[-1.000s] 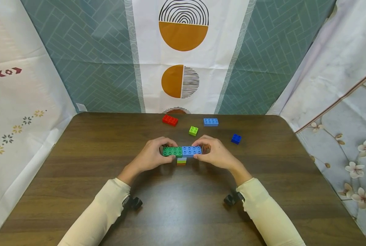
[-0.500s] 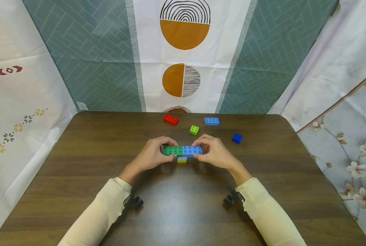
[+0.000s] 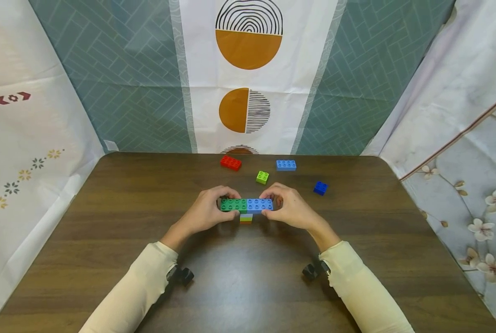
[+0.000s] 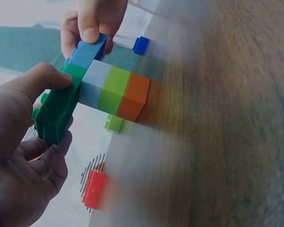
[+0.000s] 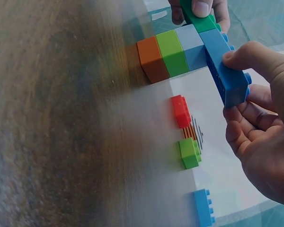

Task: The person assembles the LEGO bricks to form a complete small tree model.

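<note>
A green toy brick (image 3: 233,205) and a blue toy brick (image 3: 259,205) lie end to end across the top of a small stack. The stack shows a pale blue-grey brick (image 4: 93,84), a lime brick (image 4: 114,90) and an orange brick (image 4: 134,98) at the bottom, standing on the table. My left hand (image 3: 212,208) pinches the green brick between thumb and fingers at its outer part. On the other side my right hand (image 3: 291,206) pinches the blue brick the same way. Both long bricks overhang the stack.
Farther back on the wooden table (image 3: 248,277) lie a red brick (image 3: 230,162), a small lime brick (image 3: 262,177), a light blue brick (image 3: 286,165) and a small dark blue brick (image 3: 320,188). A patterned cloth (image 3: 148,92) hangs behind the table's far edge.
Both hands keep their hold on the green and blue bricks, and the stack stays in place. Only a slight shift of the head view shows.
</note>
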A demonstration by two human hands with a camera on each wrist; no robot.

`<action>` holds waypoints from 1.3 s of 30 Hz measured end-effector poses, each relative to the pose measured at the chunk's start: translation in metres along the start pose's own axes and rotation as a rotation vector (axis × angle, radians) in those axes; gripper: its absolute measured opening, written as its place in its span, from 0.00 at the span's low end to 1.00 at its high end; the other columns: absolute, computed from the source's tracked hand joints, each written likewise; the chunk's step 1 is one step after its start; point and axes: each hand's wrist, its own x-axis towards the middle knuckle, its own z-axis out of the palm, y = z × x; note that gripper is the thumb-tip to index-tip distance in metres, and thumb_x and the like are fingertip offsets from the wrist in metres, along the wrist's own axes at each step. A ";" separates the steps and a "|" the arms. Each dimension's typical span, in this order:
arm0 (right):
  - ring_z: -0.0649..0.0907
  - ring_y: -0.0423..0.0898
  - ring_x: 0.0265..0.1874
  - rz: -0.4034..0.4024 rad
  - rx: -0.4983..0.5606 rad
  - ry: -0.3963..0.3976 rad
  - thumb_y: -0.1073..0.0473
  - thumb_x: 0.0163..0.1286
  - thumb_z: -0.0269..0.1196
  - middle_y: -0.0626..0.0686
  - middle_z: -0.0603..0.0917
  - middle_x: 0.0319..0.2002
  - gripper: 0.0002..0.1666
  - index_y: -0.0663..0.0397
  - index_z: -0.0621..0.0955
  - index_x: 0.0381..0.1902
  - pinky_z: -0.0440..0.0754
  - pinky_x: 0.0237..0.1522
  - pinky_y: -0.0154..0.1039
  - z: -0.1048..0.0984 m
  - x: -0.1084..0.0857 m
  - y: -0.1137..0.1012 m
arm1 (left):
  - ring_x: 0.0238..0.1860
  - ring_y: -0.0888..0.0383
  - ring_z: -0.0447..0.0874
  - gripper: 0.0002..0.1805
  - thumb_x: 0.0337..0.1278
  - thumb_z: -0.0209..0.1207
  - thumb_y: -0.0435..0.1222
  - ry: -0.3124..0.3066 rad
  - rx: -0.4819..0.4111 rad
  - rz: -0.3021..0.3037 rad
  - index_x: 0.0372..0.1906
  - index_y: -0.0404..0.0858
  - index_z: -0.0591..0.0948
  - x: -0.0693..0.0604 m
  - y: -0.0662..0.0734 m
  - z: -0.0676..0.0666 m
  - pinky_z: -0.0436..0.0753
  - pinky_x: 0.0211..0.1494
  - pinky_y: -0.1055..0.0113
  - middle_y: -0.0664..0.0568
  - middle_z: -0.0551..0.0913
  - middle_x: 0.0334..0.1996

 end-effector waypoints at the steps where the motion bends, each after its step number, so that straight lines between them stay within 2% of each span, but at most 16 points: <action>1: 0.77 0.46 0.39 0.000 0.004 -0.002 0.60 0.62 0.74 0.50 0.82 0.45 0.18 0.50 0.85 0.50 0.78 0.39 0.36 0.000 0.000 0.000 | 0.39 0.55 0.77 0.16 0.55 0.74 0.38 -0.001 0.001 0.000 0.49 0.49 0.85 0.000 0.000 0.000 0.78 0.38 0.66 0.55 0.85 0.44; 26: 0.79 0.47 0.40 -0.008 0.029 -0.029 0.56 0.63 0.75 0.50 0.82 0.47 0.19 0.48 0.85 0.52 0.80 0.40 0.37 -0.002 0.001 0.003 | 0.37 0.54 0.76 0.18 0.55 0.74 0.39 -0.018 0.022 -0.005 0.51 0.47 0.84 -0.003 -0.002 -0.007 0.78 0.37 0.67 0.55 0.84 0.45; 34: 0.81 0.54 0.48 -0.049 0.047 -0.007 0.55 0.64 0.75 0.53 0.84 0.51 0.21 0.49 0.84 0.54 0.83 0.46 0.41 -0.018 0.001 0.007 | 0.37 0.53 0.77 0.18 0.54 0.74 0.39 -0.024 0.020 -0.012 0.50 0.47 0.84 -0.002 -0.002 -0.006 0.79 0.37 0.67 0.55 0.84 0.44; 39: 0.80 0.59 0.55 -0.007 0.111 0.050 0.57 0.66 0.73 0.60 0.83 0.55 0.22 0.51 0.83 0.57 0.81 0.53 0.46 -0.036 0.012 0.017 | 0.39 0.54 0.77 0.18 0.55 0.74 0.39 -0.032 0.025 -0.027 0.51 0.48 0.84 -0.002 -0.002 -0.006 0.79 0.38 0.67 0.55 0.84 0.45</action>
